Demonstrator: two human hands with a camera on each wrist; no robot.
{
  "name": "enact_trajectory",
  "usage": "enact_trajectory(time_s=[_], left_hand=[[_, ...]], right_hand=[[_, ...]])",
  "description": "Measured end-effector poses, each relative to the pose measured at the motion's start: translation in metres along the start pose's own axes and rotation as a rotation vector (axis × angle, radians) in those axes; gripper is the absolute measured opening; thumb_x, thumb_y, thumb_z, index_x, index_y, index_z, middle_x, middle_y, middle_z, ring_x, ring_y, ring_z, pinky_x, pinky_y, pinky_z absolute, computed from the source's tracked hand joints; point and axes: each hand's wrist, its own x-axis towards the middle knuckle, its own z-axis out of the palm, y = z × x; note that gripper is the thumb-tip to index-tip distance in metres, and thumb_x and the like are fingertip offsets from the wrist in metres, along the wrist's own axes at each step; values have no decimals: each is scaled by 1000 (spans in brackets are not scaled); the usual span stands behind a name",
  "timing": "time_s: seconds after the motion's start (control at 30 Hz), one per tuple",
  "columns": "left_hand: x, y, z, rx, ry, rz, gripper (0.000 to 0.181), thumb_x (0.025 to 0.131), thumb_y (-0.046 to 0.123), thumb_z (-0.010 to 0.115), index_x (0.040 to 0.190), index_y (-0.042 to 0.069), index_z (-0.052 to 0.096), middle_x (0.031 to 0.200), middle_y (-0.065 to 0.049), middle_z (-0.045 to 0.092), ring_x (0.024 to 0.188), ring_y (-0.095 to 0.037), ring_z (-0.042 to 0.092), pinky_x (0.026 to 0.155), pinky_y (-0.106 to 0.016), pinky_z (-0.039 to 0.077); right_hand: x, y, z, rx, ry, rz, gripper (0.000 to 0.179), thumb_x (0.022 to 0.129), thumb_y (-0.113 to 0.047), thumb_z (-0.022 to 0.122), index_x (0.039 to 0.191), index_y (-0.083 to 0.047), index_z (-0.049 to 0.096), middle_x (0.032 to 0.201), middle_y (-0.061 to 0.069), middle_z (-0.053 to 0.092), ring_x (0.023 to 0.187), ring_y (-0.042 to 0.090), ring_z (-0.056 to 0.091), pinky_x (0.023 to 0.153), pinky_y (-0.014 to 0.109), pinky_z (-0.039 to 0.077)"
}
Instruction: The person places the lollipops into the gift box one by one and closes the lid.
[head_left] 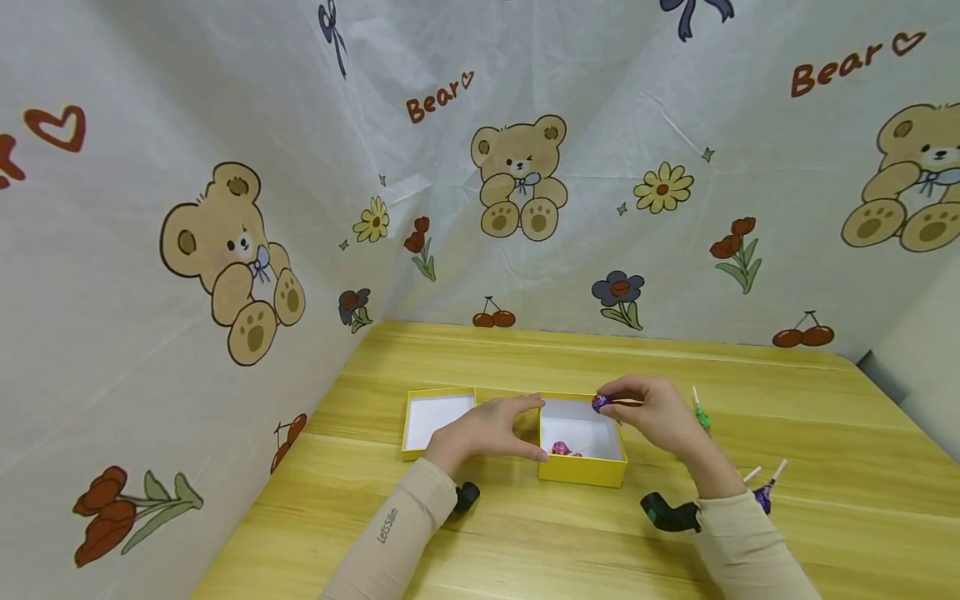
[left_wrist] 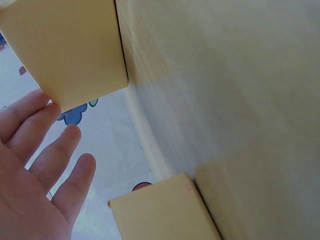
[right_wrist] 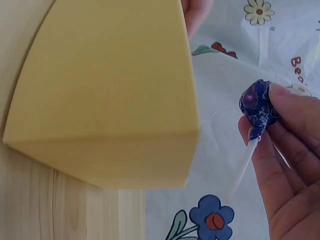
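Observation:
A yellow box [head_left: 582, 472] with a white inside stands open-topped on the table, holding a pink-wrapped lollipop [head_left: 560, 448]. Over its right back edge, my right hand [head_left: 662, 415] pinches a dark purple-blue lollipop [right_wrist: 257, 107] by its wrapped head between thumb and fingers, the white stick pointing down. My left hand [head_left: 491, 429] lies along the box's left side, thumb by the front corner and fingertips at the back one. In the left wrist view its fingers [left_wrist: 67, 147] are nearly straight, with fingertips at the box corner. The matching yellow lid [head_left: 442, 414] lies left of the box, partly behind that hand.
Right of the box are a green lollipop [head_left: 702, 417] and a purple lollipop [head_left: 763, 497], with another white stick [head_left: 752, 474] beside it. Black wrist devices [head_left: 670, 512] sit at both cuffs. A bear-printed cloth [head_left: 585, 275] hangs behind and to the left of the wooden table [head_left: 525, 550].

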Motion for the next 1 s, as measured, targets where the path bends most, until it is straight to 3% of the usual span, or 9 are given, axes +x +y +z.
enact_trajectory(time_s=[0.33,0.6,1.0], left_hand=[[1,-1,0,-5,-2,-9,92,81,64,74,156,28,36,164,11,30,150,-20,33,120,-44,36],[1,0,0,-3,-4,-23,93,80,65,73,157,28,35,164,9,31,150,-20,34,120,-44,36],[0,-1,1,-13,2,-8,95,80,67,73,157,26,35,164,10,30,150,-21,34,120,-45,37]], right_hand=[[4,0,17,9,-36,-79,18,90,2,70,107,-1,75,107,16,74,99,32,71,84,31,62],[5,-1,30,12,-72,-88,20,89,2,71,109,1,75,107,17,74,96,25,73,82,29,62],[6,-1,42,50,-147,-112,16,90,-1,71,105,1,74,105,18,73,96,28,71,83,31,62]])
